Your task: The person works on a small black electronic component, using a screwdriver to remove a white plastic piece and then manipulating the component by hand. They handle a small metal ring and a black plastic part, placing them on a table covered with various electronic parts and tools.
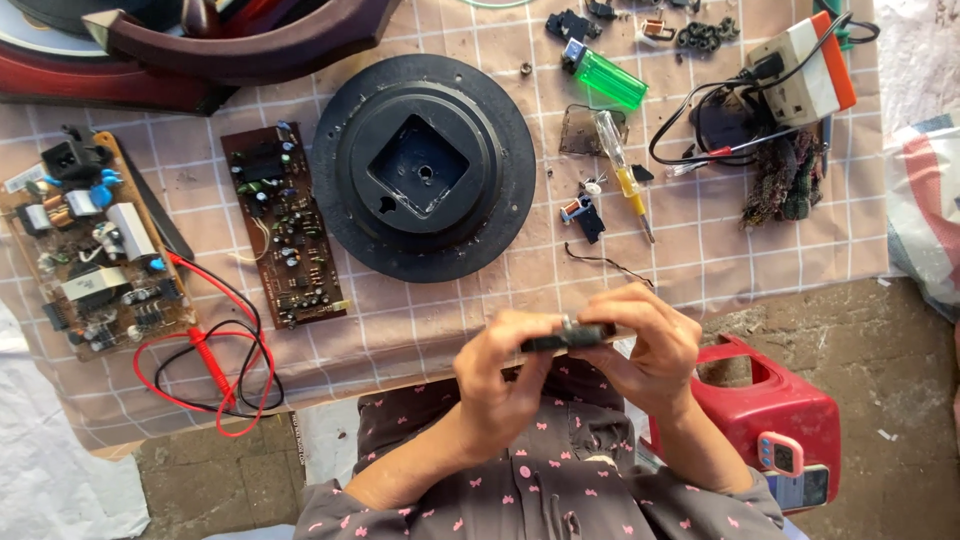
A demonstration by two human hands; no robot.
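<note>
— What have the hands got?

— Both are on one small flat black part (568,336), held level just off the near edge of the table (420,330), above the person's lap. The left hand (505,375) pinches its left end, thumb under and fingers curled over the top. The right hand (650,350) grips the right end the same way, fingers clenched round it. The part shows only as a dark strip between the fingertips, with a small metal bit on top; more than that I cannot tell.

— And closest to them on the table?

— A thin black wire (605,265) lies loose just beyond the hands. Past it, near the middle, sits a big round black disc (425,165) with a square recess in its centre. Just right of the disc lie a yellow-handled screwdriver (622,172), a small black piece with a copper coil (582,212) and, nearer the far edge, a green lighter (606,76).

— The left side?

— A narrow brown circuit board (283,225) lies just left of the disc. A larger circuit board (88,245) lies near the left edge, and red and black test leads (215,365) loop toward the near left corner.

— The right?

— A white and orange socket block (803,70) with black cables plugged in, at the far right corner. A red plastic stool (775,400) stands on the floor beside the right forearm.
</note>
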